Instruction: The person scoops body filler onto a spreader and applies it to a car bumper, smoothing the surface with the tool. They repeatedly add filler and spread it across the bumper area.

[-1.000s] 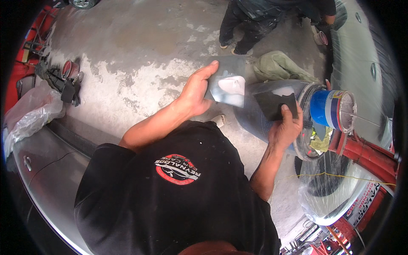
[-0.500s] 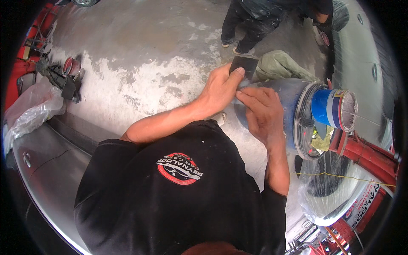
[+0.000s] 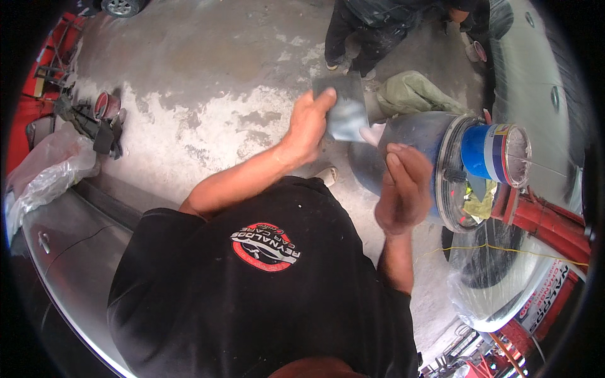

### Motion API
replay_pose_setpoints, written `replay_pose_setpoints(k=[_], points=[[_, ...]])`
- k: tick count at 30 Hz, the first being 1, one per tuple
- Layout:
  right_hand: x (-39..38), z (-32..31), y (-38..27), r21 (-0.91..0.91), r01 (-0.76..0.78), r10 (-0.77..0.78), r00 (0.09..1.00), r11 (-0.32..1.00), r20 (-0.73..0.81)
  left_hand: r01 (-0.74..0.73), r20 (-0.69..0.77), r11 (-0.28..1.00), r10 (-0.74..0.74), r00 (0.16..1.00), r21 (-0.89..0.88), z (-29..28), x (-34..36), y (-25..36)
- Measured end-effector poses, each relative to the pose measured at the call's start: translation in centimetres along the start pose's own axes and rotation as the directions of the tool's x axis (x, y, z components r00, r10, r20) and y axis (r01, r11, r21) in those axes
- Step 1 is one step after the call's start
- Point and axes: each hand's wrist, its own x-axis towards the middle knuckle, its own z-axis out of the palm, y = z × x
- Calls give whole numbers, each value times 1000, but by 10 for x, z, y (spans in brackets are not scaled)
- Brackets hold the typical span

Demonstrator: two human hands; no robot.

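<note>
Beside a blue drum (image 3: 425, 131), the left hand (image 3: 306, 125) clamps a thin gray plate (image 3: 346, 113) by its left edge while the right hand (image 3: 406, 186) pinches a dark spreader (image 3: 394, 133) with pale putty (image 3: 373, 133), both likely light, springy, best held along clean edges.

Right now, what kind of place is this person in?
Probably a car body workshop. A car on the right has clear plastic over its wheel, a grey car stands at left, and a blue can sits on a drum.
</note>
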Motion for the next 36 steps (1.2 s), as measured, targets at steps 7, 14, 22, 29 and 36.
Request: replay_pose_setpoints(k=[7, 14, 22, 29, 36], points=[[-60, 39, 30, -131, -202, 213, 974, 971, 76, 362, 20, 874, -376, 927, -324, -6, -18, 11], [-27, 28, -7, -251, -64, 167, 895, 966, 413, -120, 13, 973, 120, 993, 199, -12, -13, 3], [-35, 10, 11, -132, 59, -27, 973, 990, 229, 414, 196, 868, -372, 908, -273, -15, -34, 32], [-2, 21, 4, -163, -129, 164, 962, 978, 220, -210, 332, 897, 76, 940, 389, -26, -24, 18], [-6, 44, -16, -87, -108, 135, 901, 990, 413, -328, 261, 694, 205, 943, 641, -18, -17, 31]])
